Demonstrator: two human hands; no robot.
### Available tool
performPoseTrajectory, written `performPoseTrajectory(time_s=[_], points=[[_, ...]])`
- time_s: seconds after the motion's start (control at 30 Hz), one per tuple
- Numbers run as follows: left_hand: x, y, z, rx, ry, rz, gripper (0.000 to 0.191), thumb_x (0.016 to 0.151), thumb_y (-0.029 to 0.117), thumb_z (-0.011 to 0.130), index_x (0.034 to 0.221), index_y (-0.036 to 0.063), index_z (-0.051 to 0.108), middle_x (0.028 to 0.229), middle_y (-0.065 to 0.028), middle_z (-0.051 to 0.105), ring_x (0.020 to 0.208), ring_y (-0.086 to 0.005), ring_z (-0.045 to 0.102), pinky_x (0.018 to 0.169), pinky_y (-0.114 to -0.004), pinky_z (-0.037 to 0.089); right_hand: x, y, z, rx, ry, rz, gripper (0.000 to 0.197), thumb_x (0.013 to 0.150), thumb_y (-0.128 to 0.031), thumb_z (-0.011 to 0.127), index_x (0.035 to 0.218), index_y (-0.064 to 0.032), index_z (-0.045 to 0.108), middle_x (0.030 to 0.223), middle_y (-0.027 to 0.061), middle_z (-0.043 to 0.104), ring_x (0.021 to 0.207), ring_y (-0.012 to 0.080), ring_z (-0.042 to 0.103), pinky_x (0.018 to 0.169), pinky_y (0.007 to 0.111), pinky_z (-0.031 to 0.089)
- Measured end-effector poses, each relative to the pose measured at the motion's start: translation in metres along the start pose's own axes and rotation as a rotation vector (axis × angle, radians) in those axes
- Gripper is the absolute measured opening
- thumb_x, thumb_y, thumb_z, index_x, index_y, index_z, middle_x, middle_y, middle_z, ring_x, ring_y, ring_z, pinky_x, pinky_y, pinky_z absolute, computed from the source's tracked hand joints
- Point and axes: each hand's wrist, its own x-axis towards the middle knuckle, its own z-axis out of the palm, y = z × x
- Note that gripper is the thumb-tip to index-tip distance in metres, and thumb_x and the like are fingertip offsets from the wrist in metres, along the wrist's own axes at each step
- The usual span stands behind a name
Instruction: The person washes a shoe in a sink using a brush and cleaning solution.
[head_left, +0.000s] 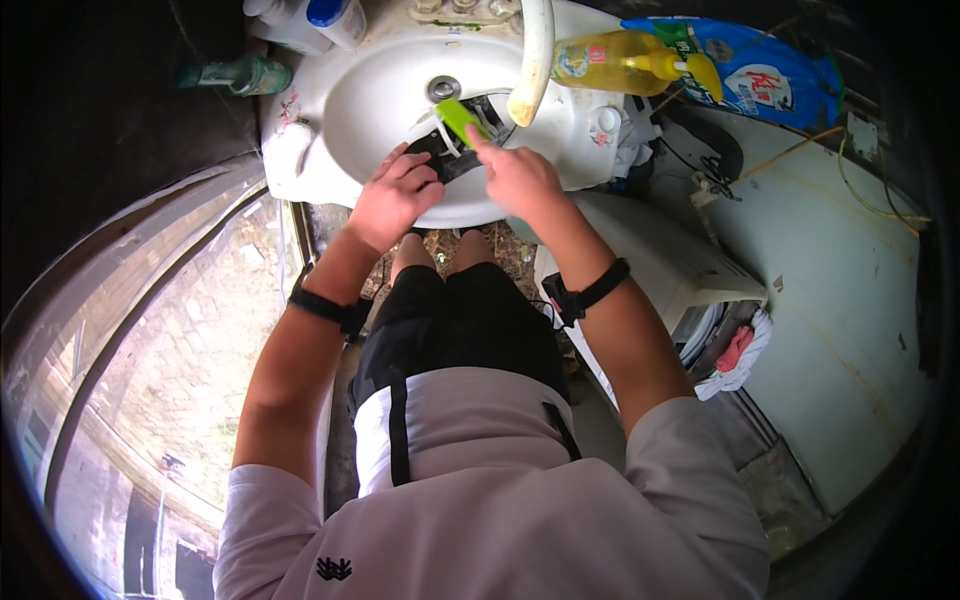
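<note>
In the white ceramic washbasin (360, 97) before me lies a black shoe (461, 166) with white laces. It rests toward the near side of the bowl, close to the metal drain (444, 90). My left hand (401, 187) presses on the shoe's left end with bent fingers and steadies it. A bright green brush (459, 120) is gripped in my right hand (521, 180), the index finger stretched along its back. The brush sits over the laces; its bristles are hidden beneath it. Both hands partly cover the shoe.
A pale curved spout (534, 60) hangs over the basin's right side. On the right are a yellow pump bottle (611, 64) and a blue detergent bag (780, 82). A green bottle (247, 76) and a blue-lidded white jar (341, 26) stand left. A white appliance (645, 232) stands beside my right arm.
</note>
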Motion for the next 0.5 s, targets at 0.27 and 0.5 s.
performPoseTrajectory(time_s=[0.27, 0.5], points=[[0.000, 0.010, -0.001, -0.011, -0.177, 0.338, 0.013, 0.075, 0.017, 0.069, 0.086, 0.0109, 0.069, 0.102, -0.0051, 0.066, 0.115, -0.0280, 0.064, 0.112, -0.041, 0.053, -0.009, 0.007, -0.045, 0.166, 0.001, -0.087, 0.074, 0.095, -0.011, 0.059, 0.161, -0.0428, 0.047, 0.092, 0.0119, 0.077, 0.079, 0.0302, 0.075, 0.074, 0.045, 0.059], [0.009, 0.014, -0.005, 0.084, -0.174, 0.415, 0.010, 0.078, 0.023, 0.072, 0.082, 0.0136, 0.071, 0.096, -0.0022, 0.065, 0.118, -0.0270, 0.061, 0.112, -0.041, 0.050, 0.015, 0.004, -0.042, -0.066, -0.047, 0.054, 0.064, 0.096, -0.015, 0.058, 0.156, -0.0390, 0.055, 0.107, 0.0117, 0.078, 0.097, 0.0343, 0.075, 0.086, 0.047, 0.058]])
